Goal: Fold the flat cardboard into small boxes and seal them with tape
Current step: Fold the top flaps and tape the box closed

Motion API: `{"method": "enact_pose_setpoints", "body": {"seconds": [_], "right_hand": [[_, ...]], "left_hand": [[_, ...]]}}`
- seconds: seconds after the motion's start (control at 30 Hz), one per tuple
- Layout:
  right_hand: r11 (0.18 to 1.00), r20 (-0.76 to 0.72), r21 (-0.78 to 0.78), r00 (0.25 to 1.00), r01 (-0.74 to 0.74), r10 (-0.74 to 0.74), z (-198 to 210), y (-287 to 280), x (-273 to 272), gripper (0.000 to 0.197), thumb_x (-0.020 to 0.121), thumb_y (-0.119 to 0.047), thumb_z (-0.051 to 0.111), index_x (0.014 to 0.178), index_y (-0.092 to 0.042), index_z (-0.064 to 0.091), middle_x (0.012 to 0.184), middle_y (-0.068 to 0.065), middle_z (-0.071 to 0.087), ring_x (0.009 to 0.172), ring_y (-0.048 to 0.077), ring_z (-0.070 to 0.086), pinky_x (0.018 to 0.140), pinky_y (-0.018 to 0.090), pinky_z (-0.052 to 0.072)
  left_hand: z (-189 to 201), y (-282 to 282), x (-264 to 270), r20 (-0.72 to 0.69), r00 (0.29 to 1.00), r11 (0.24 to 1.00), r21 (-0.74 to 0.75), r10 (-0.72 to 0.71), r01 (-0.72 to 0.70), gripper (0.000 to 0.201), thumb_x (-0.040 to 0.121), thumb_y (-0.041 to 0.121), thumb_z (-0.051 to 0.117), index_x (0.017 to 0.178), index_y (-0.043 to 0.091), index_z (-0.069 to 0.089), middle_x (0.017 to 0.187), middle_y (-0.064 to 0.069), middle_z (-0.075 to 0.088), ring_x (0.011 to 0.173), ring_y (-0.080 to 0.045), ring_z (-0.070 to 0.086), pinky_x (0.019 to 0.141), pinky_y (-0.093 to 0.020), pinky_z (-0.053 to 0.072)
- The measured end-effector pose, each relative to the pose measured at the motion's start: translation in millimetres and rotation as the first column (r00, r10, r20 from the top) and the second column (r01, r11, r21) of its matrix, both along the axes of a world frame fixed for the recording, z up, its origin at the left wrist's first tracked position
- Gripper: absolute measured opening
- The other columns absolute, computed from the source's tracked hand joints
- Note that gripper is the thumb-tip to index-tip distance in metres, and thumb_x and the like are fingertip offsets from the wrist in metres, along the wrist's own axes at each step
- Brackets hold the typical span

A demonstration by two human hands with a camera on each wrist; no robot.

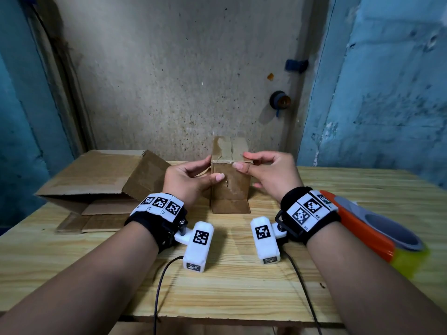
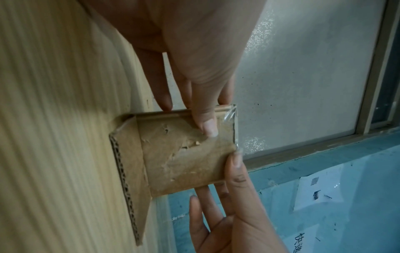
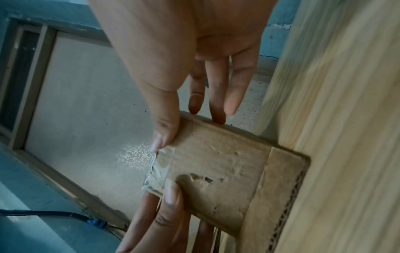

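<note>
A small brown cardboard box (image 1: 229, 187) stands upright mid-table, its top seam covered with clear tape (image 1: 228, 151). One bottom flap (image 1: 231, 206) lies flat on the wood in front of it. My left hand (image 1: 212, 169) grips the box's left side, thumb (image 2: 205, 126) across the front face (image 2: 186, 154) and fingers behind. My right hand (image 1: 243, 160) pinches the top right corner between thumb and forefinger. In the right wrist view that thumb (image 3: 164, 137) sits by the crinkled tape end (image 3: 160, 167) folded over the box's (image 3: 216, 171) edge.
A larger collapsed carton (image 1: 96, 184) lies at the left on flat cardboard pieces (image 1: 96, 222). An orange tape dispenser (image 1: 367, 228) lies at the right by my wrist. A blue tape roll (image 1: 279, 100) hangs on the wall behind. The wooden table (image 1: 229, 286) ends near me.
</note>
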State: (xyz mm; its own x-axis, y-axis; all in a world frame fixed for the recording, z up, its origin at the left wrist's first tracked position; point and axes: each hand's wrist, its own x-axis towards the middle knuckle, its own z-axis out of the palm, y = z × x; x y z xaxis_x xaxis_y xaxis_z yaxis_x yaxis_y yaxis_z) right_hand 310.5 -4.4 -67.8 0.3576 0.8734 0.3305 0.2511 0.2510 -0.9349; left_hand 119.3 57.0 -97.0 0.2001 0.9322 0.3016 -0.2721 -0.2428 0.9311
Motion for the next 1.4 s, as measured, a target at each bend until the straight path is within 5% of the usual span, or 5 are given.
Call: {"method": "enact_pose_setpoints", "body": {"seconds": [0.4,0.8,1.0,1.17,1.4], "right_hand": [[0.986,0.132,0.034,0.979,-0.162,0.156,-4.5,-6.3,8.3,0.055,0.064,-0.036,0.097,0.116,-0.029,0.08,0.088,-0.006,0.068,0.085,0.005,0.064,0.099,0.031,0.053],[0.996,0.262,0.087,0.964,0.015,-0.038,-1.4,-3.5,-5.7,0.07,0.043,-0.07,0.093,0.091,-0.026,0.07,0.113,-0.007,0.071,0.104,0.007,0.067,0.092,0.03,0.057],[0.988,0.221,0.125,0.968,0.091,-0.117,0.9,-3.9,-0.7,0.057,0.051,-0.057,0.099,0.084,-0.023,0.067,0.097,-0.01,0.072,0.095,0.008,0.068,0.087,0.037,0.059],[0.985,0.171,0.163,0.982,0.05,-0.078,-2.3,0.1,-5.2,0.045,0.052,-0.04,0.102,0.079,-0.017,0.075,0.096,-0.006,0.078,0.095,0.007,0.071,0.092,0.036,0.059],[0.992,0.09,0.124,0.996,-0.001,-0.01,-0.9,-2.4,0.4,0.027,0.066,-0.019,0.097,0.088,-0.022,0.081,0.102,-0.014,0.076,0.103,0.005,0.072,0.088,0.028,0.06]], "left_hand": [[5.6,8.3,1.3,-0.075,0.985,0.988,0.017,0.155,-0.154,0.082,0.031,0.055,0.101,0.097,0.011,0.081,0.093,-0.002,0.08,0.096,-0.02,0.076,0.086,-0.045,0.062],[3.1,14.1,-2.1,-0.076,0.997,1.0,0.014,0.005,-0.004,0.032,0.078,0.014,0.082,0.108,0.004,0.077,0.092,-0.006,0.079,0.085,-0.013,0.071,0.074,-0.024,0.06],[12.3,-3.7,-3.7,-0.082,0.995,0.993,0.111,0.052,-0.043,0.041,0.068,0.039,0.083,0.082,0.001,0.078,0.078,-0.001,0.078,0.079,-0.009,0.073,0.07,-0.028,0.06],[10.7,1.1,-6.6,-0.127,0.976,0.96,0.238,0.179,-0.145,0.074,0.049,0.06,0.093,0.114,0.03,0.074,0.102,0.003,0.076,0.083,-0.008,0.071,0.07,-0.027,0.058],[6.5,-1.5,-1.6,-0.153,0.981,0.984,0.152,0.116,-0.093,0.083,0.051,0.056,0.095,0.122,0.022,0.067,0.105,0.014,0.073,0.078,-0.016,0.067,0.073,-0.039,0.06]]}}
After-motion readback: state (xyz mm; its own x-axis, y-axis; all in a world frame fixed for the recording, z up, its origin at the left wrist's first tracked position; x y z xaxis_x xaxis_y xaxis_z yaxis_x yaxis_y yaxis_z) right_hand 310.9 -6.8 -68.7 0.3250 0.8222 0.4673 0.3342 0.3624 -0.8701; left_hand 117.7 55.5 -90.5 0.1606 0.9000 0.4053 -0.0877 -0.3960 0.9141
